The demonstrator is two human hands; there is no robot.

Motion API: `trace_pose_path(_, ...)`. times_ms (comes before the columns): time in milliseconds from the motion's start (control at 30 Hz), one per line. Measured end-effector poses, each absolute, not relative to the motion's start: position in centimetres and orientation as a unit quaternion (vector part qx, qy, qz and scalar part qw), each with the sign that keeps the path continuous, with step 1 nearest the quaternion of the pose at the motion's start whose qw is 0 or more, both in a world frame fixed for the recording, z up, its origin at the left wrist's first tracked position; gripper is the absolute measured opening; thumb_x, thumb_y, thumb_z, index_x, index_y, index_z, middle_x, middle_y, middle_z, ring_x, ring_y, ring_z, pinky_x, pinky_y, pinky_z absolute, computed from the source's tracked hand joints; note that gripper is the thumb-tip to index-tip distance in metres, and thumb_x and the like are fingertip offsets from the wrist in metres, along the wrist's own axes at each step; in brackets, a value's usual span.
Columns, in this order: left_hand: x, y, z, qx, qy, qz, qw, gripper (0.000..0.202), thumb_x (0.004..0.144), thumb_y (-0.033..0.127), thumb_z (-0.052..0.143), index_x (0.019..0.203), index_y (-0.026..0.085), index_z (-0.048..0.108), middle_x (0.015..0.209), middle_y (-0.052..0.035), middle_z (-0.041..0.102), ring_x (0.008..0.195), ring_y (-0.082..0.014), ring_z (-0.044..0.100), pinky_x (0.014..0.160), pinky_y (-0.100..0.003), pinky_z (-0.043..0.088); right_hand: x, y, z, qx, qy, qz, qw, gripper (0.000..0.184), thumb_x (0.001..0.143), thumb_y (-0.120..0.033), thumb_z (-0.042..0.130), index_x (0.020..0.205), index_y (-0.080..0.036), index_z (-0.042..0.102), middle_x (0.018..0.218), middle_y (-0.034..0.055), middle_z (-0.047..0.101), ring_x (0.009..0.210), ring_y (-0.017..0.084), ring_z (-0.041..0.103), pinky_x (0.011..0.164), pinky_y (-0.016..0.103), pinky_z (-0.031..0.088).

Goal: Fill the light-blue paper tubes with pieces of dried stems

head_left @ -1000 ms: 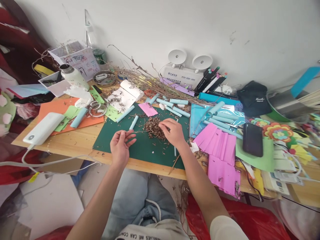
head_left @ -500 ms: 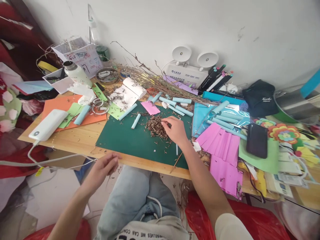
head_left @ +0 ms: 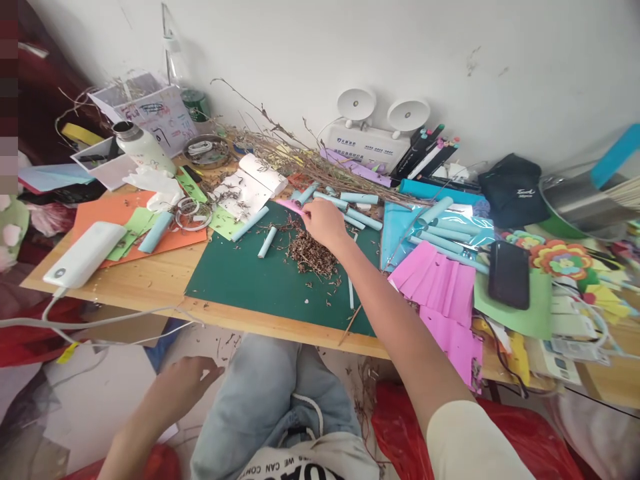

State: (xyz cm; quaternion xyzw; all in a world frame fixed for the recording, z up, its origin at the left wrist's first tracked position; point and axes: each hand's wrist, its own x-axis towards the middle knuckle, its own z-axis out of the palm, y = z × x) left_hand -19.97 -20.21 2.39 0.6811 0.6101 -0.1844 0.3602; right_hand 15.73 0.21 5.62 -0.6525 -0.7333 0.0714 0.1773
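Observation:
My right hand (head_left: 323, 223) pinches the edge of a small piece of pink paper (head_left: 289, 205), which is tilted up behind the pile. Right below that hand lies a heap of dry brown plant bits (head_left: 313, 255) on the dark green mat (head_left: 240, 280). A short pale blue paper tube (head_left: 267, 242) rests to the left of the heap. More pale blue tubes (head_left: 360, 199) lie just beyond my right hand. My left hand (head_left: 189, 379) hangs below the table's front edge, holding nothing, its thumb and fingers apart.
To the left are a white power bank (head_left: 85, 257) with its cable, orange paper (head_left: 187, 239) and a white bottle (head_left: 147, 150). Dry twigs (head_left: 310, 170) stretch along the back. Pleated pink paper (head_left: 435, 273) and a black phone (head_left: 509, 275) lie on the right.
My right hand has moved from the plant heap up and left to the pink paper, gripping and tilting it. My left hand has dropped lower, away from the table edge. The view shifted slightly.

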Motion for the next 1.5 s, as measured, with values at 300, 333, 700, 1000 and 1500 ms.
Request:
trace_pose_path(300, -12.3, -16.8, 7.6, 0.694, 0.532, 0.129, 0.468, 0.035, 0.089, 0.05, 0.057, 0.106, 0.025, 0.075, 0.097, -0.0079, 0.076, 0.074, -0.0207, 0.066, 0.062, -0.026, 0.05, 17.8, -1.7, 6.8, -0.673, -0.577, 0.206, 0.415, 0.023, 0.095, -0.027, 0.044, 0.086, -0.018, 0.063, 0.066, 0.0016, 0.063, 0.067, 0.019, 0.062, 0.073, 0.031, 0.047)
trace_pose_path(333, -11.0, -16.0, 7.9, 0.664, 0.529, 0.173, 0.499, 0.038, 0.089, 0.051, 0.057, 0.109, 0.023, 0.074, 0.094, -0.0085, 0.075, 0.068, -0.0182, 0.064, 0.058, -0.025, 0.05, 17.4, -2.5, 7.1, -0.662, -0.566, 0.234, 0.431, 0.022, 0.095, -0.027, 0.044, 0.084, -0.019, 0.062, 0.061, 0.0002, 0.061, 0.063, 0.018, 0.061, 0.069, 0.03, 0.047)
trace_pose_path(700, -8.0, -5.7, 7.2, 0.596, 0.589, 0.442, 0.321, 0.024, 0.088, 0.038, 0.057, 0.091, 0.016, 0.067, 0.073, -0.0024, 0.061, 0.066, -0.0149, 0.057, 0.065, -0.028, 0.048, 13.8, -10.8, 8.8, -0.523, -0.718, 0.261, 0.378, 0.019, 0.093, -0.033, 0.061, 0.102, -0.021, 0.071, 0.104, 0.0055, 0.071, 0.072, 0.013, 0.063, 0.068, 0.027, 0.048)
trace_pose_path(1000, -17.3, -0.5, 6.3, 0.59, 0.752, 0.293, -0.018, 0.046, 0.092, 0.019, 0.047, 0.137, 0.013, 0.055, 0.132, -0.0174, 0.051, 0.125, -0.0422, 0.047, 0.101, -0.059, 0.041, 20.4, -9.4, 5.6, -0.668, -0.677, 0.145, 0.274, 0.015, 0.091, -0.025, 0.059, 0.093, -0.019, 0.073, 0.087, 0.005, 0.072, 0.073, 0.017, 0.064, 0.071, 0.03, 0.046)
trace_pose_path(1500, -1.1, -5.2, 3.0, 0.828, 0.463, 0.255, 0.185, 0.029, 0.097, 0.026, 0.05, 0.117, 0.017, 0.068, 0.109, -0.0103, 0.069, 0.092, -0.021, 0.065, 0.084, -0.032, 0.053, 18.9, -7.2, 5.0, -0.666, -0.688, 0.14, 0.251, 0.026, 0.094, -0.021, 0.053, 0.111, -0.022, 0.072, 0.102, 0.0069, 0.07, 0.085, 0.021, 0.065, 0.082, 0.034, 0.049)
